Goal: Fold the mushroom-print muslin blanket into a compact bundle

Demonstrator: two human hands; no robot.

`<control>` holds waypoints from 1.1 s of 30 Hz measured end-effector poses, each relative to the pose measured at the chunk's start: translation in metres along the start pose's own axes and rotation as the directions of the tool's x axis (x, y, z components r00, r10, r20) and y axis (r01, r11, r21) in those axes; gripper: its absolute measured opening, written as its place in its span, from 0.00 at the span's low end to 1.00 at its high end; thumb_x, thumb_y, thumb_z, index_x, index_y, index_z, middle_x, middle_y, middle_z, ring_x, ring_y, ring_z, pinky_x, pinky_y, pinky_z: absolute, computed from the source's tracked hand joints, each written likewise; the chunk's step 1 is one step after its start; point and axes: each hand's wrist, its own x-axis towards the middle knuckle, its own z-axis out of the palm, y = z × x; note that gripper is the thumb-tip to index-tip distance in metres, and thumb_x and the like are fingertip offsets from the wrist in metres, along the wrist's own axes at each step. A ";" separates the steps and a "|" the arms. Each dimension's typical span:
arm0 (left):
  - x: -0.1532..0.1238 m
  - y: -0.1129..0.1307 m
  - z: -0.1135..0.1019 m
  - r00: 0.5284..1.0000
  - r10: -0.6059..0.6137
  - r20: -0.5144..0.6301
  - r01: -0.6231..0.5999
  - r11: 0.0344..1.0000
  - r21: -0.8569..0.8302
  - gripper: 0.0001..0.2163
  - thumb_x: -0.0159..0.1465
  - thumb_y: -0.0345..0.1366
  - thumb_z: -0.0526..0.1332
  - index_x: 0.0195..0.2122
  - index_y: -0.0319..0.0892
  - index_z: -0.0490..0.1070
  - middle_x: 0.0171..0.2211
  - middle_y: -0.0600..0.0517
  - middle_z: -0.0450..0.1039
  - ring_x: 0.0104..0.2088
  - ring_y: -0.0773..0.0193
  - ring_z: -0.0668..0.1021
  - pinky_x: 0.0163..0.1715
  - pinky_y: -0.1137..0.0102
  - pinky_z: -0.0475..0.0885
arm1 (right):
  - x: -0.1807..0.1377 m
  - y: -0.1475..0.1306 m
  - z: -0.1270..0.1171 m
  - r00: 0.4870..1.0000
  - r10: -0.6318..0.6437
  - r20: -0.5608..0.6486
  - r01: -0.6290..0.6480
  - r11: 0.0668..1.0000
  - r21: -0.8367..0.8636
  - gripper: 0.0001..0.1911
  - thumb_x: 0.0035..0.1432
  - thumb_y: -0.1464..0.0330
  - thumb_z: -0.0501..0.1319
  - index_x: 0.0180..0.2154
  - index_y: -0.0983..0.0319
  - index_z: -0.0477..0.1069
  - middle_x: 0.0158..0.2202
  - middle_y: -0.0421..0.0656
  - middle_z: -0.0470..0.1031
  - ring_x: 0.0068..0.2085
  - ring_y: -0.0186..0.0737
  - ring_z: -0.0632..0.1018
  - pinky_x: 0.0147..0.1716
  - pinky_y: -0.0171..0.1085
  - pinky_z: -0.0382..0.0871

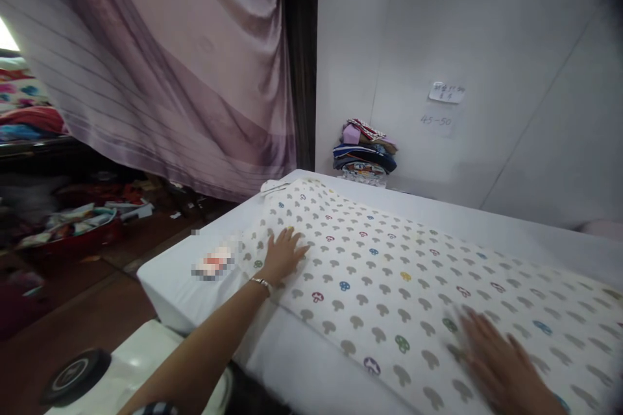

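A long white cloth [357,298] printed with grey and coloured mushrooms lies spread over a white-topped table [302,343]. My left hand [283,253], with a bracelet at the wrist, rests flat on the cloth's left part, fingers spread. Over the right part of the cloth is my right hand [496,356], a little blurred, its fingers stretched out. Neither hand grips anything. At the cloth's far left corner the fabric is slightly rumpled.
Folded fabrics [365,152] are stacked at the table's back edge by the white wall [511,45]. A pink curtain [204,65] hangs at the left. A white machine with a black knob [75,376] stands front left. A red basin [78,233] of items sits on the floor.
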 end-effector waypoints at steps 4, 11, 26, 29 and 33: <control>0.033 0.010 0.007 0.998 0.032 -0.048 -0.032 0.999 0.008 0.25 0.64 0.51 0.44 0.59 0.45 0.58 0.64 0.47 0.47 0.64 0.52 0.49 0.60 0.48 0.41 | 0.056 -0.089 -0.007 0.942 -0.205 0.266 0.183 0.977 0.106 0.31 0.60 0.50 0.46 0.62 0.43 0.38 0.65 0.33 0.42 0.64 0.48 0.48 0.61 0.58 0.43; 0.049 -0.019 0.043 0.988 -0.133 0.077 0.136 0.990 -0.034 0.30 0.63 0.53 0.40 0.62 0.41 0.53 0.65 0.45 0.44 0.64 0.50 0.48 0.59 0.46 0.42 | 0.067 -0.106 -0.001 0.868 -0.293 0.400 0.204 0.946 0.250 0.30 0.61 0.52 0.48 0.61 0.40 0.37 0.64 0.30 0.38 0.64 0.48 0.45 0.62 0.58 0.40; 0.045 -0.017 0.049 0.991 -0.131 0.011 0.131 0.991 -0.038 0.30 0.64 0.52 0.40 0.61 0.41 0.54 0.64 0.45 0.46 0.64 0.49 0.47 0.60 0.47 0.39 | 0.325 -0.196 0.038 0.860 -0.271 0.433 0.200 0.958 0.204 0.36 0.62 0.48 0.35 0.65 0.60 0.41 0.66 0.40 0.34 0.65 0.44 0.38 0.62 0.47 0.31; 0.046 -0.017 0.049 0.991 -0.134 0.010 0.134 0.990 -0.036 0.29 0.64 0.52 0.41 0.62 0.41 0.54 0.64 0.46 0.45 0.64 0.49 0.47 0.60 0.47 0.39 | 0.383 -0.207 0.067 0.869 -0.246 0.430 0.209 0.969 0.131 0.36 0.62 0.49 0.37 0.64 0.62 0.43 0.66 0.42 0.36 0.65 0.43 0.38 0.61 0.47 0.31; 0.045 -0.017 0.047 0.989 -0.144 0.027 0.145 0.989 -0.039 0.29 0.63 0.52 0.42 0.61 0.41 0.55 0.64 0.46 0.46 0.64 0.50 0.47 0.60 0.47 0.40 | 0.425 -0.204 0.097 0.887 -0.152 0.437 0.139 0.988 0.060 0.33 0.64 0.52 0.37 0.64 0.62 0.45 0.67 0.44 0.37 0.65 0.42 0.41 0.61 0.50 0.34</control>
